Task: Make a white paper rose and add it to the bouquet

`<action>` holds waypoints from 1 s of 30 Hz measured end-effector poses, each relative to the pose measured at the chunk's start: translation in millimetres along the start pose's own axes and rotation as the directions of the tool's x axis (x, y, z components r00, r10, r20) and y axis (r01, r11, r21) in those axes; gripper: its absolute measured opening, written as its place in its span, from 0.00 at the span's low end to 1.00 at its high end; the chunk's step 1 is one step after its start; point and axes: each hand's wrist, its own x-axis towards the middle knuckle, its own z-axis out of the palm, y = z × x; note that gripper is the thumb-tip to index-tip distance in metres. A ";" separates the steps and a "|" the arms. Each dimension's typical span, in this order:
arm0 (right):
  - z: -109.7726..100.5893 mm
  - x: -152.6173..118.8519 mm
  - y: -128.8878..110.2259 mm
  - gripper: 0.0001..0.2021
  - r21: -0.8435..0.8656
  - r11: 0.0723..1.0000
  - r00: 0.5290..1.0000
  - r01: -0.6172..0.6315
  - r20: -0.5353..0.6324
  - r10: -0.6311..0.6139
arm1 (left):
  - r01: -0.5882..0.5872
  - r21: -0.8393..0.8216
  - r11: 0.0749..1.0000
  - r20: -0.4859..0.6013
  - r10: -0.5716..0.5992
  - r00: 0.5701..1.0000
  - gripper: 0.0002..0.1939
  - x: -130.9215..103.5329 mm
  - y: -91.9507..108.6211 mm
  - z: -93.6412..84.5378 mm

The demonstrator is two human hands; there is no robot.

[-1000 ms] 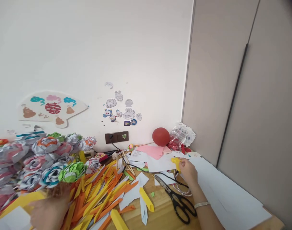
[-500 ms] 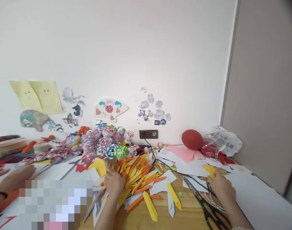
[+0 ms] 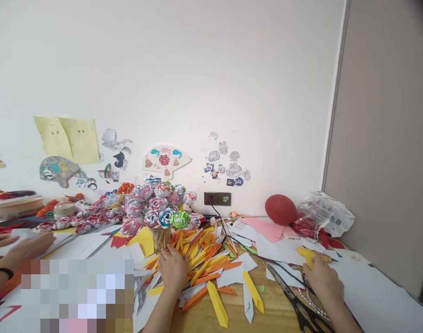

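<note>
View swung left, work barely progressed imo. Right hand (image 3: 324, 281) gripped yellow tool (image 3: 306, 255); left hand (image 3: 173, 269) by paper-flower stems (image 3: 161, 238), couldn't tell if gripping.

We look down on a wood-grained surface (image 3: 274, 317). On it we see a loose heap of folded orange and yellow paper strips (image 3: 202, 259), mixed with white ones. To the heap's right we find a small green scrap (image 3: 262, 289), then black-handled scissors (image 3: 292, 298) lying slantwise. A black cord (image 3: 256, 253) passes beside their blades, and farther right we see large white paper (image 3: 381, 291) spread flat.
</note>
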 end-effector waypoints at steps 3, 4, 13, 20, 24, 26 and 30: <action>0.1 -0.2 -0.9 0.19 -0.001 1.000 1.000 -0.001 -0.001 0.001 | -0.123 -0.032 0.992 0.014 0.123 0.992 0.25 -3.1 -0.3 -8.5; 0.0 -0.6 -1.4 0.20 0.005 1.000 1.000 -0.008 -0.004 0.008 | -0.177 -0.050 0.983 0.018 0.178 0.984 0.22 -4.9 0.7 -11.5; 1.3 -1.4 -3.6 0.18 0.039 0.998 0.998 -0.055 0.003 0.055 | -0.328 -0.085 0.941 0.094 0.336 0.937 0.21 -21.4 16.2 -17.7; -11.3 -6.6 -10.5 0.17 0.056 0.995 0.996 -0.085 0.002 0.085 | -0.384 -0.092 0.919 0.091 0.392 0.915 0.18 -22.3 17.2 -22.0; -13.5 -6.3 -11.5 0.17 0.060 0.993 0.995 -0.097 0.011 0.097 | -0.395 -0.093 0.914 0.100 0.403 0.910 0.17 -21.2 19.5 -22.1; -12.5 -4.7 -11.3 0.17 0.064 0.992 0.994 -0.107 0.015 0.106 | -0.399 -0.109 0.910 0.100 0.410 0.907 0.20 -21.1 21.8 -20.2; -12.5 -3.0 -11.7 0.16 0.062 0.992 0.993 -0.114 0.030 0.112 | -0.479 -0.195 0.856 0.207 0.513 0.833 0.31 -24.2 25.6 -15.1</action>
